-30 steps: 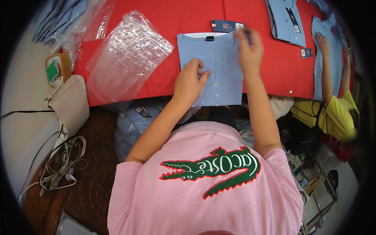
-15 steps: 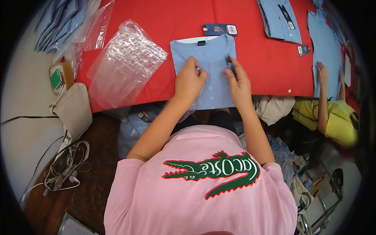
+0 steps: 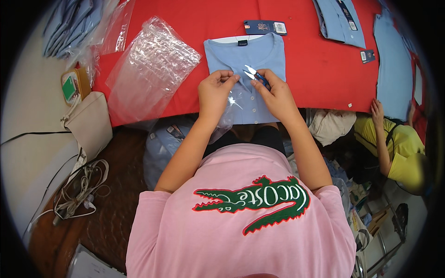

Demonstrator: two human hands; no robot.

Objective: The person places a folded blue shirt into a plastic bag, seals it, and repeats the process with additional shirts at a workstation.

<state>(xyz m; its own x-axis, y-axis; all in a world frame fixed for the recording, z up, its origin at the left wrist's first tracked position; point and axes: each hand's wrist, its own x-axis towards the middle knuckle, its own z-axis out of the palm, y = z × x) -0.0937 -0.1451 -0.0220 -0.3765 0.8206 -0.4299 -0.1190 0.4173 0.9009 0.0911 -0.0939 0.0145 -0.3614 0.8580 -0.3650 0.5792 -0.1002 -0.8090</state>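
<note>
A folded light blue shirt (image 3: 269, 55) with a buttoned front lies before me on the red-covered table, its neckline at the far side. My left hand (image 3: 215, 95) is closed in a pinch at the shirt's front opening, where the cloth puckers; whether a thread is also between the fingertips is too small to see. My right hand (image 3: 278, 97) grips small thread snips (image 3: 252, 72) with blue handles. Their bright blades are parted and point left, just above the cloth near my left fingertips. Beyond the neckline rests a dark blue hang tag (image 3: 265, 28).
Clear plastic bags (image 3: 153, 69) lie left on the red tablecloth (image 3: 315, 78), with bagged blue garments (image 3: 69, 23) behind. Another folded shirt (image 3: 340, 23) is at far right. A co-worker's hand (image 3: 378, 113) is at the right table edge. A beige bag (image 3: 90, 123) hangs left.
My right hand has brought the snips round, blades leftward, near my left fingertips. My left hand has come lower on the shirt front. At the right, the co-worker's hand has drawn back to the table edge.
</note>
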